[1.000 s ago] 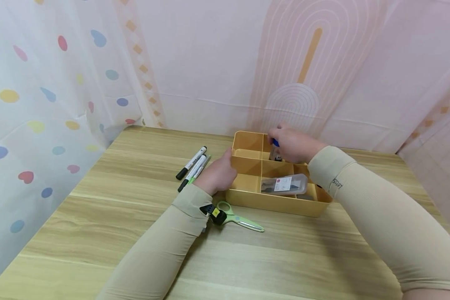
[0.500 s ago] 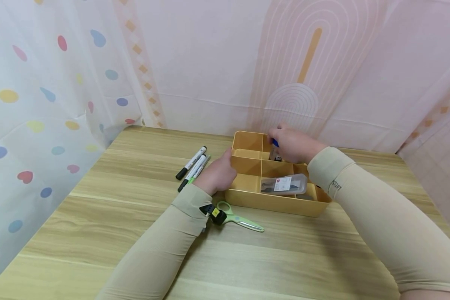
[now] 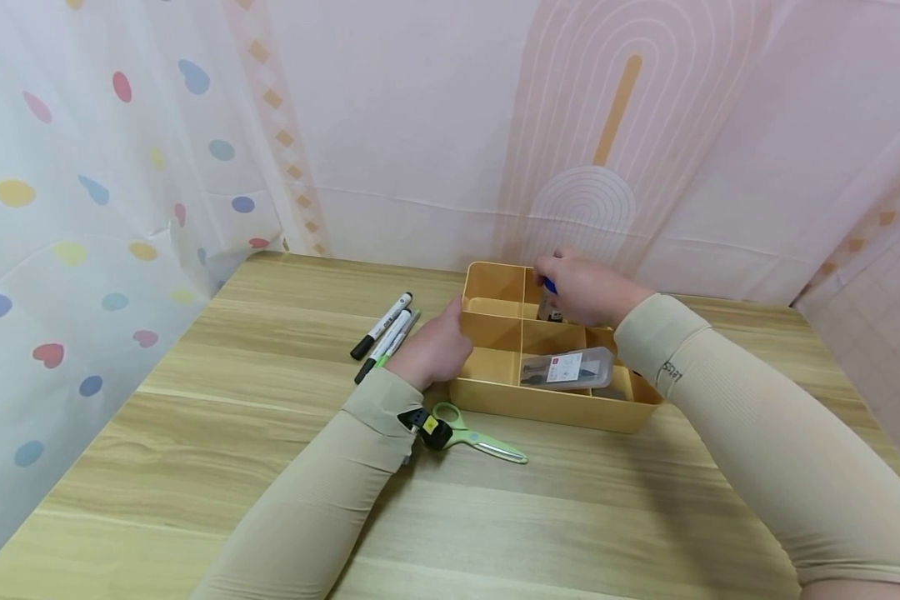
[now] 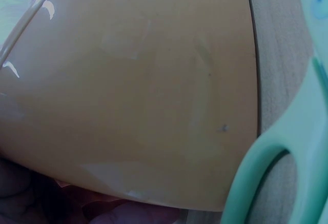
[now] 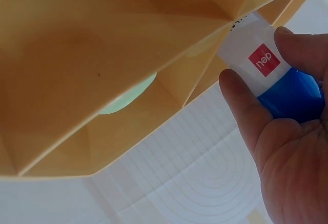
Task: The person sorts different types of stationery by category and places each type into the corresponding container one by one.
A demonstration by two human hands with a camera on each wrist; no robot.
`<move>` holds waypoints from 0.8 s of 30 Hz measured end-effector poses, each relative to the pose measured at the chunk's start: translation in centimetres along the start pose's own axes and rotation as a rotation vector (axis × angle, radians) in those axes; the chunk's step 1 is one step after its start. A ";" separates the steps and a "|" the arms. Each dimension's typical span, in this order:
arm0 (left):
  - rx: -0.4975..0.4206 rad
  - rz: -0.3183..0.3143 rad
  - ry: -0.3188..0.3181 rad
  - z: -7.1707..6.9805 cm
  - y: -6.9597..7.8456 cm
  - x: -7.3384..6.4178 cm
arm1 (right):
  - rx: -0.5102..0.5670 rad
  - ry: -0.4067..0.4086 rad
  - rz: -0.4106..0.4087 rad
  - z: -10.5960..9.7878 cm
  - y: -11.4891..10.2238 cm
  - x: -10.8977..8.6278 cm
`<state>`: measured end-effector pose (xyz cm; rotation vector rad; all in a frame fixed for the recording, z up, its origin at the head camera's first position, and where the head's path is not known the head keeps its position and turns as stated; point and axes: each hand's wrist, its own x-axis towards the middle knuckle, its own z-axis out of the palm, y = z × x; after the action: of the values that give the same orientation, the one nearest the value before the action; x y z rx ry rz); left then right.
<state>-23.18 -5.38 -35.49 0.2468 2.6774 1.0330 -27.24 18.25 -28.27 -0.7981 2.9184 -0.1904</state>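
Note:
A yellow desk organizer box with several compartments stands on the table. My left hand holds its left end; in the left wrist view, dark fingers show past the box wall, partly hidden. At the back row, my right hand grips a bottle with a blue cap and a red "deli" label. The bottle's lower end is inside a back compartment. A clear plastic case with dark tools inside lies tilted across the front compartments.
Green scissors lie before the box, beside the left wrist. Several markers lie left of the box. A pale green rounded object shows inside a compartment. A patterned curtain hangs behind the table.

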 end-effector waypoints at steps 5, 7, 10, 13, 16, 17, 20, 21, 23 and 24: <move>-0.007 0.004 0.001 0.0 0.0 0.1 | -0.002 -0.003 0.004 -0.1 0.0 0.0; -0.006 0.007 0.001 0.0 0.0 0.0 | -0.001 -0.010 0.011 -0.1 0.0 0.0; -0.005 0.009 0.001 0.0 0.0 0.0 | 0.002 -0.020 0.021 -0.1 0.0 0.1; -0.005 0.011 0.001 -0.1 0.0 -0.1 | 0.003 -0.025 0.025 -0.1 0.0 0.1; -0.006 0.014 0.001 -0.1 0.0 -0.1 | 0.006 -0.024 0.026 -0.1 0.0 0.1; -0.006 0.015 0.002 -0.1 0.0 -0.1 | 0.008 -0.024 0.025 -0.1 0.0 0.1; -0.010 0.015 0.003 -0.1 0.0 -0.1 | 0.017 -0.031 0.027 -0.2 0.0 0.0; -0.012 0.014 0.004 -0.1 0.0 0.0 | 0.020 -0.036 0.032 -0.2 0.0 0.1; -0.011 0.013 0.006 0.0 0.0 0.0 | 0.029 -0.048 0.044 -0.2 0.0 0.1; -0.011 0.013 0.006 0.0 0.0 0.0 | 0.034 -0.055 0.051 -0.3 0.0 0.1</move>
<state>-23.18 -5.40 -35.50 0.2592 2.6785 1.0529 -27.37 18.27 -28.01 -0.7118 2.8720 -0.2089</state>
